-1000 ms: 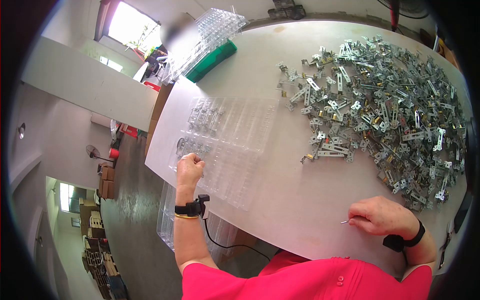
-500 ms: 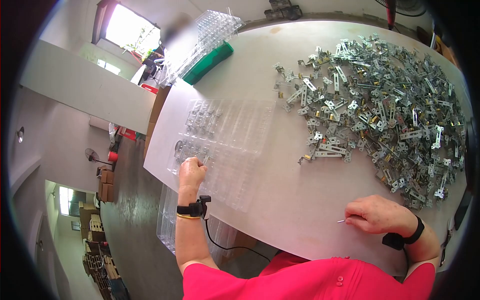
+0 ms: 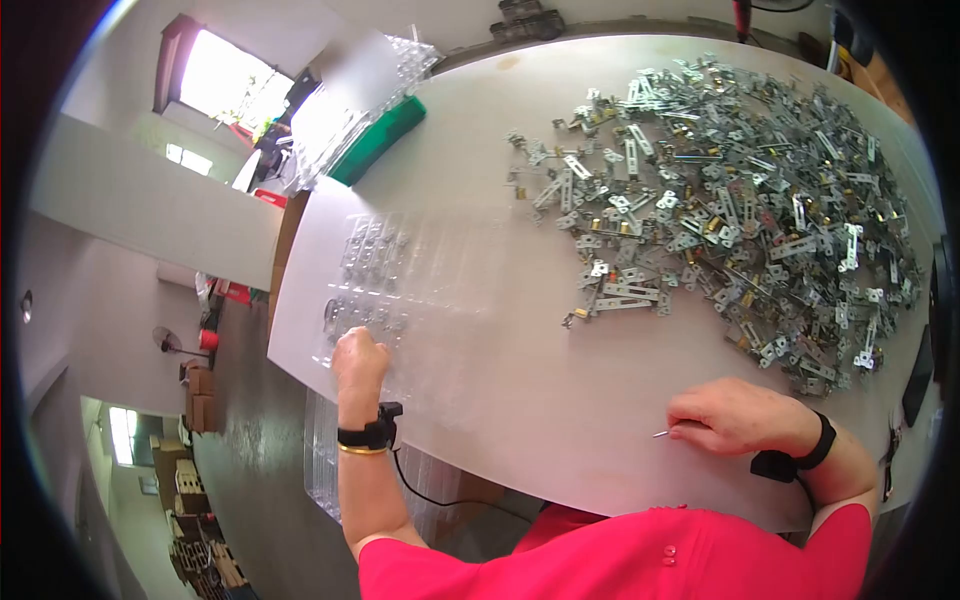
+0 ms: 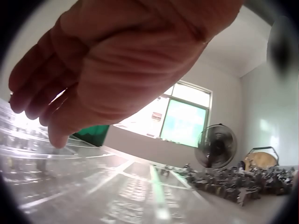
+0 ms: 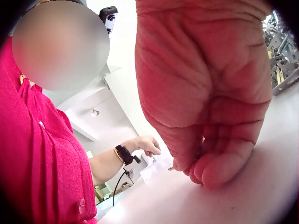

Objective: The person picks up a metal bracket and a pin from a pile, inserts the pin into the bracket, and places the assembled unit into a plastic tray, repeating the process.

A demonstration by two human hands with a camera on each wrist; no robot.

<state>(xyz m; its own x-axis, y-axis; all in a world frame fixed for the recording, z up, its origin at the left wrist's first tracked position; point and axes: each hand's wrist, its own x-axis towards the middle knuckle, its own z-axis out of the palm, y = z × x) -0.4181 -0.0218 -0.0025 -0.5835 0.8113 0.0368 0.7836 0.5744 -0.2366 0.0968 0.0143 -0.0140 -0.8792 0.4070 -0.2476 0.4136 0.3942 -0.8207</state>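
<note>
A clear plastic tray (image 3: 450, 270) with rows of compartments lies on the left part of the table. Small metal parts (image 3: 372, 250) fill several of its left compartments. Over the tray's near left part is my left hand (image 3: 360, 365), its fingers bent down towards the compartments; I cannot tell whether they hold a part. My right hand (image 3: 738, 415) rests low over the near right of the table. Between its thumb and fingers it pinches a thin metal pin (image 3: 660, 434), whose tip also sticks out in the right wrist view. The pin's other end is hidden in the hand.
A wide heap of metal brackets (image 3: 740, 220), some with brass-coloured pieces, covers the right side of the table (image 3: 540, 370). At the far left a green bin (image 3: 378, 140) stands beside stacked clear trays. More clear trays (image 3: 322, 460) are below the left edge. Pliers (image 3: 890, 460) lie far right.
The head view has shifted, so the table and heap appear further left. My left hand stays over the tray's near left part. My right hand keeps its pinch on the pin.
</note>
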